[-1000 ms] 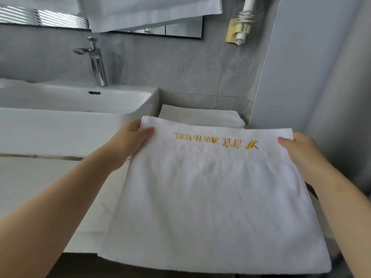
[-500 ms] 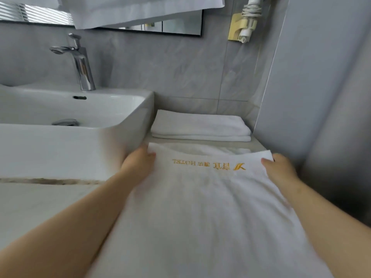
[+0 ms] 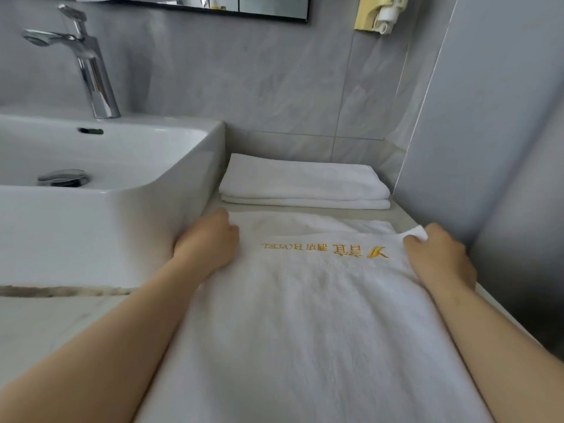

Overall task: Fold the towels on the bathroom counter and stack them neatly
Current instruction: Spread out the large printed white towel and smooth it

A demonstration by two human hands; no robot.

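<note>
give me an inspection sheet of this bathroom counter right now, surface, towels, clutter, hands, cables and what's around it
Surface: pale counter, mostly under towels.
Job's things: embroidered towel spread flat; folded towels stacked behind it, apart.
Clutter: nothing seen.
Hands: left hand and right hand each grip a far corner of the embroidered towel.
Cables: nothing seen.
Surroundings: sink with faucet on the left, mirror above, yellow wall holder.

left hand (image 3: 210,239) + right hand (image 3: 439,257) grip towel (image 3: 305,315) corners | folded towel (image 3: 302,184) behind

White towel (image 3: 305,315), gold embroidered lettering (image 3: 325,250); white folded towels (image 3: 302,186); white basin (image 3: 91,227); grey tiles (image 3: 244,87).
</note>
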